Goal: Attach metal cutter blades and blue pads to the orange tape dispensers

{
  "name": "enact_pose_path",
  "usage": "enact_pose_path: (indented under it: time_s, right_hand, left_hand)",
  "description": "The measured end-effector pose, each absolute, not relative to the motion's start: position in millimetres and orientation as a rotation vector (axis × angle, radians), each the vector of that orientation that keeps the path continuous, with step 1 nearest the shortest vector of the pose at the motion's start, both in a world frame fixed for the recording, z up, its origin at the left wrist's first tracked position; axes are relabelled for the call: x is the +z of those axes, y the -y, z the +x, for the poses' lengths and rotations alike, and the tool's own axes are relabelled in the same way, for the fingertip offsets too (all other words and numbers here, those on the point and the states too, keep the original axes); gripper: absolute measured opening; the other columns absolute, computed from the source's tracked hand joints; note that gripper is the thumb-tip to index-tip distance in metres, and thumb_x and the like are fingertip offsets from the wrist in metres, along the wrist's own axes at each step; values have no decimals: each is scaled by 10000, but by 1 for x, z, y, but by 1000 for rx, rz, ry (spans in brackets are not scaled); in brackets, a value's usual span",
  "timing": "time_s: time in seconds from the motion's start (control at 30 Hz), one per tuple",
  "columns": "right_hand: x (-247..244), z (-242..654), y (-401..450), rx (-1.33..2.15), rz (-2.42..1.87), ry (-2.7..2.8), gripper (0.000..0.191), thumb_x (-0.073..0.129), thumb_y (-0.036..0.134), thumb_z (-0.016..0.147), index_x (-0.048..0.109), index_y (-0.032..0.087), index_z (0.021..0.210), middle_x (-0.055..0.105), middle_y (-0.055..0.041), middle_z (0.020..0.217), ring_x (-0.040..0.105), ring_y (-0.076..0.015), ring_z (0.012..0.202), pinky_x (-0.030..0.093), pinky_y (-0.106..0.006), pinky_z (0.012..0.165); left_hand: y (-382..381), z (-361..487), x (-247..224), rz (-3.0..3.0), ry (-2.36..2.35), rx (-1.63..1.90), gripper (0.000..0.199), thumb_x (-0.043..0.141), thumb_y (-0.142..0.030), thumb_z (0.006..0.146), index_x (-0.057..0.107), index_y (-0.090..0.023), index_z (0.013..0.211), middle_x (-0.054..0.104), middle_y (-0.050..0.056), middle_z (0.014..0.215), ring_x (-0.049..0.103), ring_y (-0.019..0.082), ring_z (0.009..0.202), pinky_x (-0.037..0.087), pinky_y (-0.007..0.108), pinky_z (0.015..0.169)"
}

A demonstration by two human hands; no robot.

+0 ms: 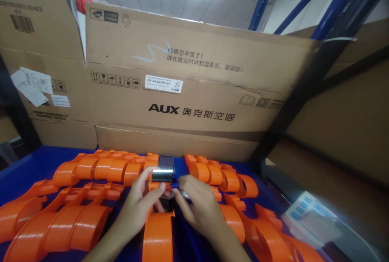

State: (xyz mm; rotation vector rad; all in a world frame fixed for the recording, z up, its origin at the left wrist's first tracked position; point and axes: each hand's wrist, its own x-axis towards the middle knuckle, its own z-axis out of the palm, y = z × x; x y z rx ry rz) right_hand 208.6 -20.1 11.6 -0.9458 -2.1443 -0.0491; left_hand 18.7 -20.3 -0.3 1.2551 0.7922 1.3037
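My left hand [146, 201] is wrapped round an orange plastic part [159, 185] at the middle of the blue surface. A dark, shiny rectangular piece [162, 175] with a bright striped edge sits at the part's upper side. My right hand [197, 201] is closed beside it, pinching a slim silvery tool [184, 194] with a blue tip, which points at the right side of the orange part. Just below the hands lies a curved orange piece [158, 237]. Behind them is a dark rectangular object [166, 162].
Rows of curved orange parts [117, 169] cover the blue surface [33, 160] on both sides. Behind stands a large cardboard sheet [194, 132]. A dark frame post [285, 104] rises at the right, near papers in clear plastic [313, 217].
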Motion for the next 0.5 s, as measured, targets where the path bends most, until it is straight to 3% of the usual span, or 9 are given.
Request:
enact_pose_path:
  time_s: [0.5]
  right_hand:
    - [10, 210, 21, -251, -840, 2158, 136, 536, 152, 964, 606, 204, 859, 709, -85, 903, 609, -194, 741, 480, -313, 663]
  left_hand:
    - [28, 23, -2, 1207, -808, 1312, 314, 702, -390, 889, 592, -227, 1134, 658, -8, 834, 621, 121, 582, 559, 233, 551]
